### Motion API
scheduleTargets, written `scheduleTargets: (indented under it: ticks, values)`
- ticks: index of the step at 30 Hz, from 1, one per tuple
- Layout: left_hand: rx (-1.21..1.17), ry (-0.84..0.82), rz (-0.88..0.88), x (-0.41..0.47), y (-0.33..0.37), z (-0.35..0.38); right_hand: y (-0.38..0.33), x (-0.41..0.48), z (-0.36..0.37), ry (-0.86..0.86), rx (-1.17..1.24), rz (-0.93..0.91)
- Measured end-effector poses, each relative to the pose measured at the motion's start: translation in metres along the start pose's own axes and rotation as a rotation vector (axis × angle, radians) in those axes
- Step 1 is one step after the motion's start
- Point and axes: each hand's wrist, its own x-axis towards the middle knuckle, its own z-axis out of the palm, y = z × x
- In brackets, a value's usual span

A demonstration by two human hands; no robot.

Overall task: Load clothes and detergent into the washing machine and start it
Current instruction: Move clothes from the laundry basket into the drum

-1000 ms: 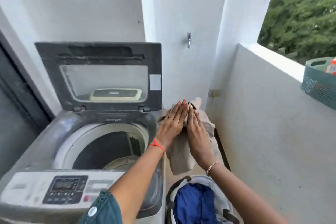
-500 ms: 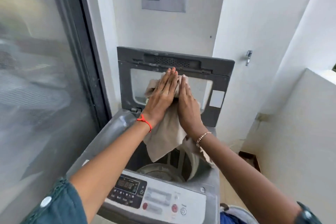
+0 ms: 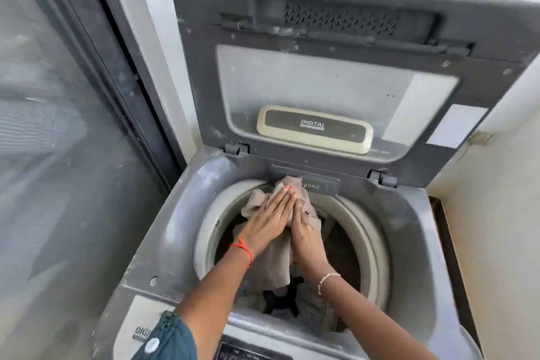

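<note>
Machine: grey top-loading washing machine (image 3: 175, 231), filling the middle of the head view.
Lid: dark grey hinged lid with a clear window (image 3: 336, 47), raised upright at 12 o'clock of the drum; a cream badge on the window reads "DIGITAL".
Drum: round opening with a pale plastic rim (image 3: 369, 231); inside, more clothing lies at the bottom, including a black piece (image 3: 282, 299) at 6 o'clock.
Cloth: crumpled beige fabric garment (image 3: 277, 257), pressed between the two palms over the drum; its top edge reaches the rim at 12 o'clock and its lower part hangs down into the opening.
Left hand (image 3: 267, 221): fingers straight, flat against the cloth; red thread at the wrist.
Right hand (image 3: 305, 235): fingers straight, flat against the cloth's other side; beaded bracelet at the wrist.
Panel: control panel (image 3: 251, 352) at 6 o'clock, mostly cut off.
Door: glass sliding door with a dark frame (image 3: 58, 155) at 9 o'clock.
</note>
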Motion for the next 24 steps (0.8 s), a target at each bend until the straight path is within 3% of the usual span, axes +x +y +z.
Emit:
scheduleTargets:
  ticks: [5, 9, 16, 19, 24]
  values:
    - [0.04, -0.217, 0.033, -0.009, 0.004, 0.056, 0.034, 0.008, 0.059, -0.247, -0.087, 0.087]
    - [-0.043, -0.331, 0.028, -0.005, 0.01, 0.087, 0.055, 0.014, 0.093, -0.394, -0.089, 0.033]
    - [-0.089, -0.379, -0.082, -0.01, 0.02, 0.12, 0.062, 0.017, 0.13, -0.477, -0.133, 0.122]
    - [-0.103, -0.633, -0.07, -0.017, 0.018, 0.129, 0.066, 0.014, 0.145, -0.522, -0.151, 0.196]
    - [-0.107, -0.679, -0.115, -0.02, 0.021, 0.126, 0.066, 0.013, 0.135, -0.55, -0.143, 0.254]
